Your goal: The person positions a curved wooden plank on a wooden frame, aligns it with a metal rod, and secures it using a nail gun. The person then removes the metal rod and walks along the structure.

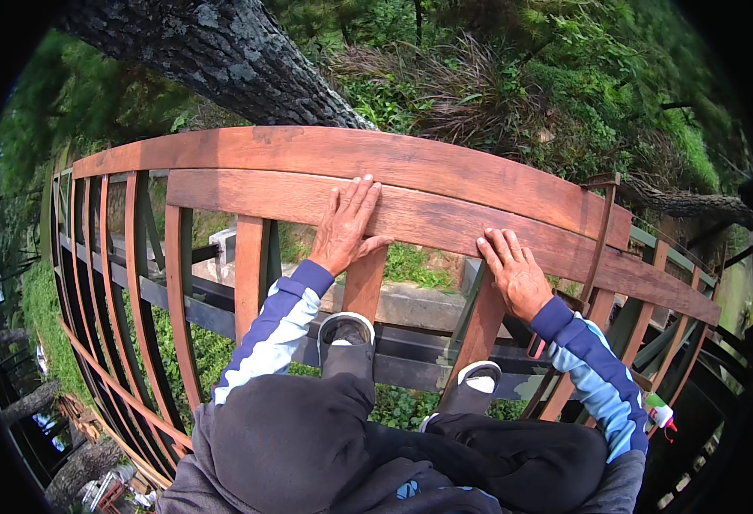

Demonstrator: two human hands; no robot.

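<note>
My left hand (347, 230) lies palm down on the inner reddish-brown wooden plank (256, 190), its fingers stretched forward and its thumb out to the right. Further right, my right hand (516, 276) rests on the same plank near its inner edge, fingers extended. Neither hand holds anything. Against the far side of this plank runs a long outer plank (411, 161), with a thin seam between the two. To the right of my right hand, a rusty bar clamp (602, 227) crosses both planks.
Wooden slats (248, 265) lie over dark metal beams (411, 373), with gaps showing grass and concrete below. My shoes stand on the slats. A white and green bottle with a red tip (660, 413) is by my right forearm. A thick tree trunk (222, 60) rises beyond the planks.
</note>
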